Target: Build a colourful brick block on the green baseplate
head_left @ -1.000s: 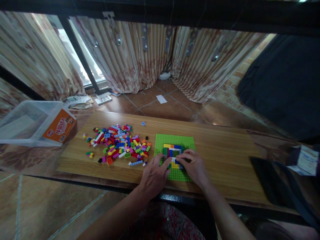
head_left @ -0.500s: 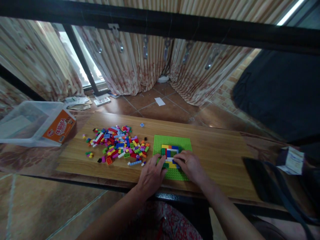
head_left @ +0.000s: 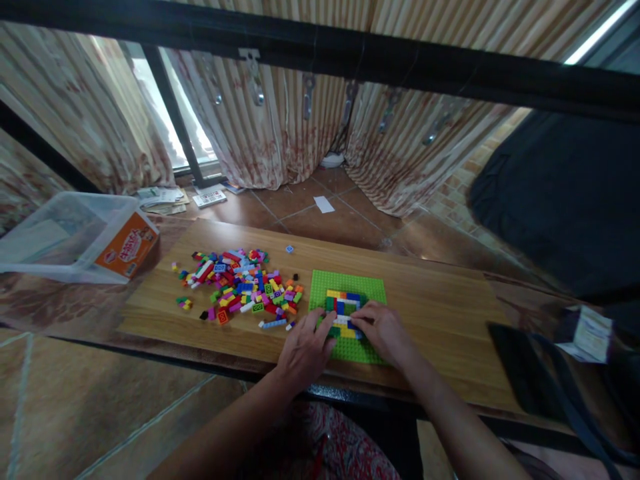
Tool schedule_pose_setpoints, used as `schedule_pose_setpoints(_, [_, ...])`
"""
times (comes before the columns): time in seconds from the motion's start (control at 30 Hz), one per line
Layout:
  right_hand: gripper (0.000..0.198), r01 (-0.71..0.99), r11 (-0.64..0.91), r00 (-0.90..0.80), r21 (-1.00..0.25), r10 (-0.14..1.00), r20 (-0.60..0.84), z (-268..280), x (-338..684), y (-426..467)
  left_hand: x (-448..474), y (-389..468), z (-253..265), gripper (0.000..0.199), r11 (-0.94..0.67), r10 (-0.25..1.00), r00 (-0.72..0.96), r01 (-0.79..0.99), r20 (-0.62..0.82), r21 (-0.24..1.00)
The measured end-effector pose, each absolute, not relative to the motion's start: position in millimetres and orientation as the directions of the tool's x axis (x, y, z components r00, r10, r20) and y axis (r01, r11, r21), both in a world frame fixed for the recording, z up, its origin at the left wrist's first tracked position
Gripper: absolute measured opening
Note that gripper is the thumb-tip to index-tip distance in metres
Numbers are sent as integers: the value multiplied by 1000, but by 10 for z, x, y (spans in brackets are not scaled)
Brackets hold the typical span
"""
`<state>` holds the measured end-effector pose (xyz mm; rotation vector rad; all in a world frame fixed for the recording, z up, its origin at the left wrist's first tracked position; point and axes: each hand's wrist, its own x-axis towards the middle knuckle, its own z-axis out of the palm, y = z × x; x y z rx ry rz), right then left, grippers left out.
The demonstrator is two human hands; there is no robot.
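Note:
On the table lies a green studded baseplate (head_left: 370, 285) bearing a low build of toy bricks (head_left: 351, 297) in yellow, orange, blue, green and red. Across the front part of the build runs a white brick (head_left: 341, 320). My left hand (head_left: 306, 347) rests at the build's left side, fingers stretched and apart, fingertips touching the bricks. From the right, my right hand (head_left: 385, 332) pinches with thumb and forefinger at the white brick's right end. Those fingertips hide part of the build's right side.
A heap of loose coloured bricks (head_left: 245, 283) spreads left of the baseplate. One small light-blue brick (head_left: 289, 249) lies near the far edge. A clear plastic box (head_left: 65, 270) with an orange label stands at the far left. A dark strap (head_left: 560, 373) lies at the right.
The view has shifted slightly, so the table scene sits a little further right. My hands remain at the build; my right fingertips have moved slightly inward along the white brick.

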<state>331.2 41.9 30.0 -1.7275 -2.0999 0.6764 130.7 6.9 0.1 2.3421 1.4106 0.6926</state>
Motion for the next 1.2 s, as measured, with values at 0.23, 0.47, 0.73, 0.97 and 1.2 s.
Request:
schedule_pose_setpoints(0.23, [22,865,178,-263,-469,957,-124,418,3282,520,1328,71,2,44,-492,871,429,759,241,427])
schedule_pose_setpoints(0.47, [21,837,88,-161,-539,983,-88,354,3313,509,1342,67,20,43,-483,876,426,774,227,409])
schedule_pose_setpoints(0.73, [13,844,4,-104,-536,982,-156,375,3279,570,1358,80,49,41,-499,867,459,794,196,347])
schedule_pose_setpoints(0.97, [9,797,-60,-36,-602,989,-147,357,3269,593,1381,70,27,42,-513,857,473,819,206,257])
schedule_pose_setpoints(1.2, [24,683,-97,115,-724,993,-25,263,3367,376,1384,66,31,42,-491,867,435,827,241,273])
